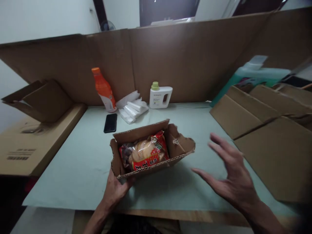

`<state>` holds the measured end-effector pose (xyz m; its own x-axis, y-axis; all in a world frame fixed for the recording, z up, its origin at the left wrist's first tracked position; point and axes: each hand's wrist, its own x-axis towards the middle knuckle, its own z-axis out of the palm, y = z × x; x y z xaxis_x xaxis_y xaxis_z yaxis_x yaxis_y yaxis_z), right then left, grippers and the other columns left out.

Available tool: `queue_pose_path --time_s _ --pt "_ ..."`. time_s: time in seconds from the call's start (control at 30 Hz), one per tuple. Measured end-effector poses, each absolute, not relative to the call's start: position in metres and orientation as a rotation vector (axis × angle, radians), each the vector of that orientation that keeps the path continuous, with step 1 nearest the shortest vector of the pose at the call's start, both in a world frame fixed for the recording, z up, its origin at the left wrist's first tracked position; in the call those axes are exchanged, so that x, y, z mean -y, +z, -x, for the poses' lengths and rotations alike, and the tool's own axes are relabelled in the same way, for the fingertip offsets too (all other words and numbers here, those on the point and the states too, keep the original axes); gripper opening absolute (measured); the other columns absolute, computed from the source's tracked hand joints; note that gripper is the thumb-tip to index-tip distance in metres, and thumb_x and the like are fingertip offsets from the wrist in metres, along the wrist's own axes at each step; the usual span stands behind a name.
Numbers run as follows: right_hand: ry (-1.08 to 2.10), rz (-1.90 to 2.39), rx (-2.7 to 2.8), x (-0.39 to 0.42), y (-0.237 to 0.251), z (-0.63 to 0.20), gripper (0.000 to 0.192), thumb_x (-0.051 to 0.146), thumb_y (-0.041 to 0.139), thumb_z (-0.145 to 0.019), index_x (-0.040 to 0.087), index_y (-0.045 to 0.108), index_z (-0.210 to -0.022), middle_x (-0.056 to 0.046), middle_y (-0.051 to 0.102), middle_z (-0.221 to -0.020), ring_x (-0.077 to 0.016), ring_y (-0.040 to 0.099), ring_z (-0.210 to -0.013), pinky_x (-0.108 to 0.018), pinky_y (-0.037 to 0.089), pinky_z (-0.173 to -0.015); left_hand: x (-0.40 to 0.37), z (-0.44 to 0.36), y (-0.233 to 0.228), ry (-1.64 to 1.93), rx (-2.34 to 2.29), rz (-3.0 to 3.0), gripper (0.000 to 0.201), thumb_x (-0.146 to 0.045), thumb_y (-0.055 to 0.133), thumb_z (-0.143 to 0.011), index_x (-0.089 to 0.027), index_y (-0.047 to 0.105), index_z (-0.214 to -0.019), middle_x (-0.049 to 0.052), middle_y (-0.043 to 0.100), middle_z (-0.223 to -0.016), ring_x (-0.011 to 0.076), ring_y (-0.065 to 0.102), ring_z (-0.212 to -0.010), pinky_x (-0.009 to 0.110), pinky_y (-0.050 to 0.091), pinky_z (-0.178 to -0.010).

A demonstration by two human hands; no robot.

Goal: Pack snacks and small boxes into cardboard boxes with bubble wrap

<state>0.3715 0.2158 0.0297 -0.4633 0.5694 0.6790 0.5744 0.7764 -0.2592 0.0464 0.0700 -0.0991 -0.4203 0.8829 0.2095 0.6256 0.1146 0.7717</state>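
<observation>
— Cardboard is what the left hand (114,190) is gripping: it is closing around the near-left corner of the small open carton (148,148), fingers underneath, thumb side against the wall.

— And the right hand (231,175)?

— It is hovering just to the right of the carton, fingers spread wide, holding nothing and touching nothing. It is looking slightly blurred.

— Where is the carton sitting?

— On the pale green table top (73,169), near the front edge, roughly in the middle. Its flaps are standing open, and 1 snack bag (143,154) is lying inside, red and clear plastic with pale round pieces showing through.

— Which step would you say this is?

— I am judging it as packing: the bag is already in, the flaps are not yet folded. Closing them would call for the free hand coming onto the right flap while the other keeps the carton steady.

— Any writing?

— The bag is carrying red print, too small to read. The white jug (160,97) with a green cap has a label I cannot make out. The orange bottle (103,89), the black phone (110,123) and the white packets (131,107) are showing nothing legible. The flat box (21,143) at left is bearing dark printed lines, also unreadable.
</observation>
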Motion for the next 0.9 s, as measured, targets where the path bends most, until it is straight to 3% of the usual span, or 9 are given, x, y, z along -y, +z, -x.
queue_pose_path --time_s 0.03,0.1,0.23,0.37,0.5,0.67,0.8,0.9 --pt "0.088 0.939 2.118 -0.219 0.019 -0.374 0.074 0.044 0.073 -0.089 0.028 0.040 -0.154 -0.012 0.045 -0.157 -0.0336 0.048 -0.141 -0.052 0.038 -0.116 -0.070 -0.048 -0.098 1.237 -2.091 -1.456 0.083 -0.055 0.068 -0.082 -0.016 0.043 -0.151 0.018 0.056 -0.145 0.0367 0.053 -0.137 0.052 0.045 -0.115" --pt "0.389 1.081 2.110 -0.229 -0.007 -0.373 0.077 0.049 0.071 -0.086 0.022 0.043 -0.152 -0.014 0.055 -0.149 -0.0328 0.058 -0.131 -0.048 0.047 -0.110 -0.071 -0.053 -0.096 1.305 -2.055 -1.429 0.079 -0.053 0.067 -0.083 -0.015 0.045 -0.149 0.018 0.057 -0.146 0.0348 0.053 -0.137 0.049 0.046 -0.115" --pt "0.906 1.192 2.196 -0.249 -0.055 -0.350 0.059 0.056 0.071 -0.074 0.017 0.069 -0.117 -0.015 0.074 -0.118 -0.0361 0.070 -0.108 -0.048 0.058 -0.094 -0.074 -0.059 -0.094 1.364 -1.945 -1.458 0.073 -0.047 0.063 -0.087 -0.016 0.044 -0.150 0.018 0.053 -0.149 0.0329 0.051 -0.139 0.047 0.046 -0.115" --pt "0.951 1.298 2.073 -0.257 -0.069 -0.329 0.050 0.060 0.070 -0.070 0.018 0.072 -0.098 -0.014 0.078 -0.104 -0.0383 0.072 -0.099 -0.048 0.060 -0.086 -0.093 -0.045 -0.091 1.315 -1.881 -1.447 0.072 -0.044 0.061 -0.086 -0.017 0.044 -0.151 0.017 0.058 -0.143 0.0342 0.052 -0.137 0.049 0.046 -0.114" --pt "0.948 1.338 1.982 -0.264 -0.069 -0.324 0.048 0.059 0.072 -0.068 0.020 0.072 -0.096 -0.012 0.079 -0.101 -0.0367 0.074 -0.097 -0.042 0.061 -0.080 -0.132 -0.025 -0.080 1.302 -1.799 -1.412 0.061 -0.035 0.058 -0.083 -0.017 0.054 -0.142 0.015 0.065 -0.130 0.0317 0.059 -0.125 0.046 0.049 -0.108" --pt "1.110 1.363 1.894 -0.272 -0.085 -0.330 0.044 0.053 0.073 -0.065 0.019 0.072 -0.092 -0.012 0.080 -0.097 -0.0347 0.076 -0.091 -0.040 0.063 -0.078 -0.158 -0.021 -0.085 1.374 -1.759 -1.377 0.059 -0.030 0.056 -0.083 -0.014 0.055 -0.139 0.015 0.067 -0.126 0.0288 0.062 -0.120 0.043 0.050 -0.107" --pt "1.342 1.359 1.829 -0.277 -0.099 -0.339 0.037 0.050 0.076 -0.067 0.019 0.075 -0.087 -0.013 0.080 -0.097 -0.0354 0.076 -0.090 -0.041 0.065 -0.079 -0.154 0.001 -0.084 1.284 -1.786 -1.421 0.043 -0.029 0.053 -0.082 -0.020 0.071 -0.120 0.012 0.073 -0.117 0.0284 0.067 -0.111 0.043 0.055 -0.101" --pt "1.343 1.382 1.781 -0.280 -0.104 -0.340 0.038 0.050 0.077 -0.068 0.021 0.079 -0.092 -0.011 0.080 -0.098 -0.0361 0.076 -0.092 -0.043 0.065 -0.082 -0.177 0.036 -0.060 1.349 -1.852 -1.462 0.034 -0.028 0.052 -0.084 -0.021 0.075 -0.109 0.010 0.073 -0.119 0.0273 0.068 -0.110 0.042 0.056 -0.099"
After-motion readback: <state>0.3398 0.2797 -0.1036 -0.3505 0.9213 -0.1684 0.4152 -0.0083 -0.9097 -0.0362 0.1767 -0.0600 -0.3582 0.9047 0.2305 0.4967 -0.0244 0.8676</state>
